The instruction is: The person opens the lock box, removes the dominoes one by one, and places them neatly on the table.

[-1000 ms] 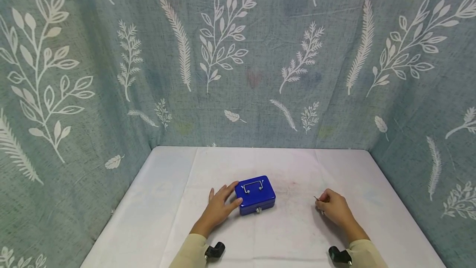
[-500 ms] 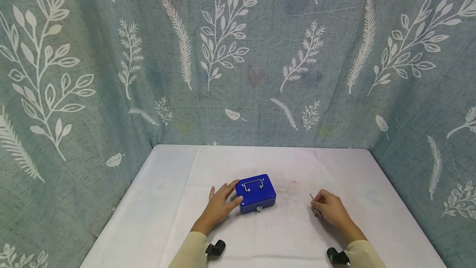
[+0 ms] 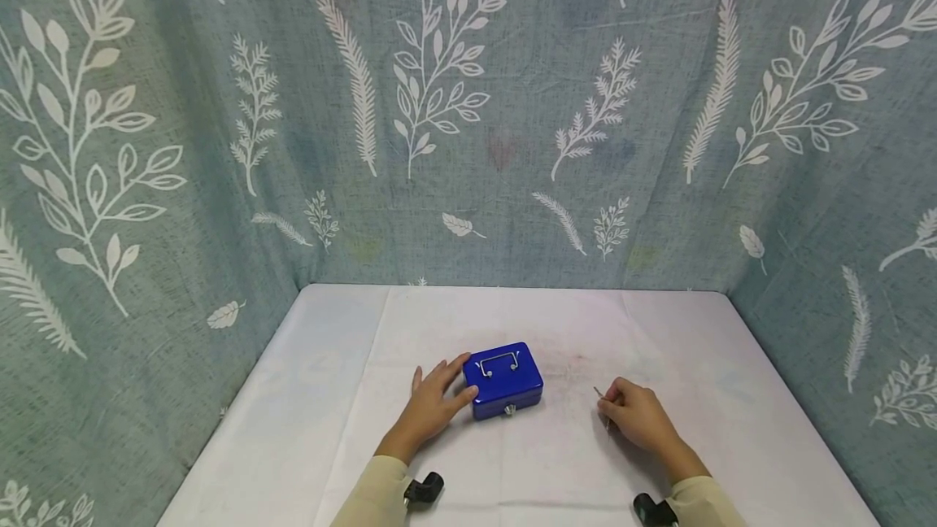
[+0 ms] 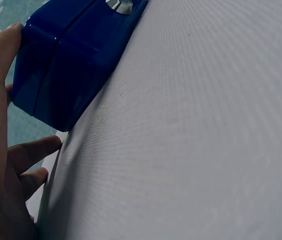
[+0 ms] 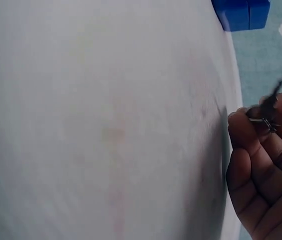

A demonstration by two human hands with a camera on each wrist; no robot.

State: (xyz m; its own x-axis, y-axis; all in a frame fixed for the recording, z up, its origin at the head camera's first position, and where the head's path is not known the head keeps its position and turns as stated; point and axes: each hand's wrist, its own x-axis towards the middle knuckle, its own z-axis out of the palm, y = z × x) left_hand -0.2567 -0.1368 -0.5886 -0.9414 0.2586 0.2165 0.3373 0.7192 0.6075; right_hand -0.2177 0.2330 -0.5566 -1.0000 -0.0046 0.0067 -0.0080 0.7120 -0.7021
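Note:
A small blue cash box [image 3: 505,381] with a wire handle on its lid and a silver lock [image 3: 510,410] on its front sits on the table. My left hand [image 3: 428,413] rests against its left end, thumb and index finger touching the edges, the other fingers spread beside it. In the left wrist view, the thumb [image 4: 3,52] lies at the lid of the box [image 4: 66,60]. To the right of the box, my right hand [image 3: 640,417] pinches a small key [image 3: 598,391] that points up and left. A thin ring [image 5: 265,122] shows at the key [image 5: 275,95] in the right wrist view.
A white cloth covers the table [image 3: 351,381]. Teal curtains [image 3: 468,120] with white leaf prints surround it at the back and both sides. Black wrist cameras sit at both beige sleeves [image 3: 373,494].
My right hand has moved left with the key, closer to the box. The key's blade has turned a little. My left hand and the box have stayed where they were.

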